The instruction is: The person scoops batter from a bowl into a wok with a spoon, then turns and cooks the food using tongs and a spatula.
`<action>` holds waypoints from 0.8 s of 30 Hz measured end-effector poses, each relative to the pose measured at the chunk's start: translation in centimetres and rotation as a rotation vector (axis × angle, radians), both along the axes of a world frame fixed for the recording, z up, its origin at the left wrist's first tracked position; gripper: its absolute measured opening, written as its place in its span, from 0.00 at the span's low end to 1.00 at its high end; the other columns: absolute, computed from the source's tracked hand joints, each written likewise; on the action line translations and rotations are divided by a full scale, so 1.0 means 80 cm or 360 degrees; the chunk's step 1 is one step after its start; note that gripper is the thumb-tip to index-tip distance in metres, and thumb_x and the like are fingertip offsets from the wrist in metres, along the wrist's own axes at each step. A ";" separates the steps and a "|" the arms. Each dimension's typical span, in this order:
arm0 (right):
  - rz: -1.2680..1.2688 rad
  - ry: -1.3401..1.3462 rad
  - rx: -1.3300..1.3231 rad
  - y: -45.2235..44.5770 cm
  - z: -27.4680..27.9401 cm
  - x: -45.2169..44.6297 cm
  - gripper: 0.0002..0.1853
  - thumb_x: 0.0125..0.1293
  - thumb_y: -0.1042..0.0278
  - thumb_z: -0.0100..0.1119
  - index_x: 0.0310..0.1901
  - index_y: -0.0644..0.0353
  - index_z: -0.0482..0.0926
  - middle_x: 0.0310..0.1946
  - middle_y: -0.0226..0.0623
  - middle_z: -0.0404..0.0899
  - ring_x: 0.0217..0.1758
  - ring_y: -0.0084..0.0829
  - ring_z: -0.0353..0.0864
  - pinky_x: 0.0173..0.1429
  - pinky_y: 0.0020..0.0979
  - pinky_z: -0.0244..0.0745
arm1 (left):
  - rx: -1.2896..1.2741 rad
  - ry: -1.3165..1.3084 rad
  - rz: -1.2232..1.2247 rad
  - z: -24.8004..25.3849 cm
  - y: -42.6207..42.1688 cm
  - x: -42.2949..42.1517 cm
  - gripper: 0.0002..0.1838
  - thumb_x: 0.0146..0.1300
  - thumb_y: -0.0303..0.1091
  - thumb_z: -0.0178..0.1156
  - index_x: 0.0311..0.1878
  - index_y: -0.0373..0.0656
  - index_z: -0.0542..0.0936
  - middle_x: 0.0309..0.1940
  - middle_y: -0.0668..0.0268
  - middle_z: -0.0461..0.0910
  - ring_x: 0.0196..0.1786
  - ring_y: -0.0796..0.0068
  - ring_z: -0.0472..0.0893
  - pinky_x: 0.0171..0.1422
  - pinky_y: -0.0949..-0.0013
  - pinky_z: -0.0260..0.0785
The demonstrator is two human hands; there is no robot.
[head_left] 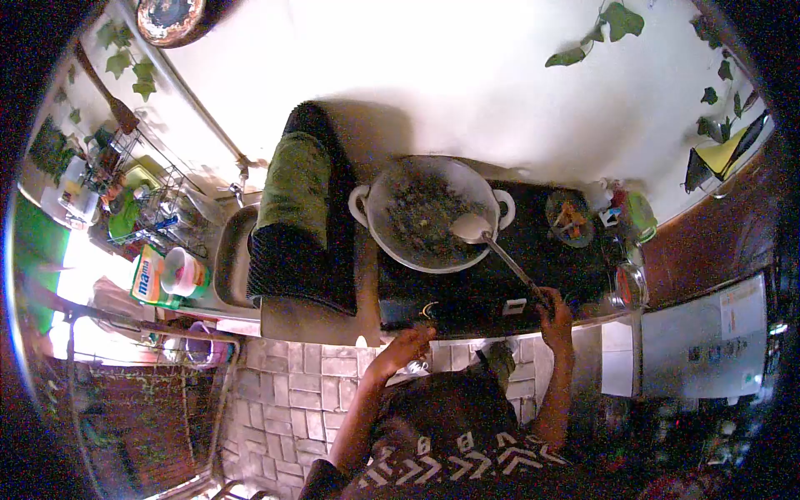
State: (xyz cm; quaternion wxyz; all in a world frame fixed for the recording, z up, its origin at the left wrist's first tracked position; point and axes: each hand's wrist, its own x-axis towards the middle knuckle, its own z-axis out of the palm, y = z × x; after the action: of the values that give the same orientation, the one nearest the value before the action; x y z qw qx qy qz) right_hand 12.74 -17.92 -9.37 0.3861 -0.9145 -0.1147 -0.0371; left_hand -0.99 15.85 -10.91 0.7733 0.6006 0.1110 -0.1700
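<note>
My right hand point(556, 318) is closed around the long handle of a metal spatula point(472, 228) with a broad, rounded head. That head rests inside a wide two-handled wok point(377, 218), over dark, finely chopped food point(429, 204). The wok stands on a black stove point(517, 267). At the stove's front edge, my left hand point(404, 352) has its fingers pinched together at what looks like a control knob, mostly hidden by the fingertips. Just above these fingers, a pale curved mark shows on the stove.
Left of the wok, a green and black cloth point(296, 187) covers a raised thing beside the sink point(232, 254). A small plate of food point(570, 218) sits right of the wok. Near the sink are a dish rack point(162, 200) and a plastic tub point(182, 271).
</note>
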 end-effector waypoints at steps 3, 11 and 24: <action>0.0084 0.0030 -0.0048 -0.009 0.001 0.004 0.18 0.68 0.69 0.60 0.58 0.59 0.75 0.51 0.43 0.82 0.55 0.40 0.81 0.61 0.36 0.73 | -0.0148 -0.0058 0.0002 -0.006 -0.009 0.002 0.21 0.73 0.54 0.56 0.29 0.50 0.70 0.21 0.79 0.62 0.25 0.85 0.63 0.30 0.73 0.56; 0.0083 0.0294 -0.0002 -0.045 0.004 0.046 0.18 0.66 0.72 0.63 0.58 0.54 0.76 0.51 0.42 0.83 0.55 0.37 0.82 0.60 0.38 0.73 | 0.0195 -0.0253 -0.0050 -0.071 -0.058 0.020 0.21 0.74 0.53 0.54 0.31 0.50 0.69 0.21 0.78 0.62 0.25 0.83 0.62 0.29 0.72 0.52; 0.0263 0.0144 -0.0012 -0.063 0.041 0.114 0.17 0.61 0.73 0.69 0.53 0.57 0.80 0.43 0.42 0.86 0.47 0.37 0.86 0.54 0.36 0.77 | 0.0193 -0.0002 0.0176 -0.038 -0.149 0.043 0.26 0.72 0.59 0.54 0.29 0.46 0.74 0.21 0.78 0.65 0.26 0.83 0.61 0.30 0.72 0.51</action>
State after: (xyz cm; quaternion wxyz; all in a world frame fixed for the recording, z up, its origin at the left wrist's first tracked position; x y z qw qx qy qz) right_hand 21.86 -22.98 -6.12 0.3893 -0.9041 -0.1723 0.0368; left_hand 2.48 3.90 -13.96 0.7438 0.6395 0.1534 -0.1196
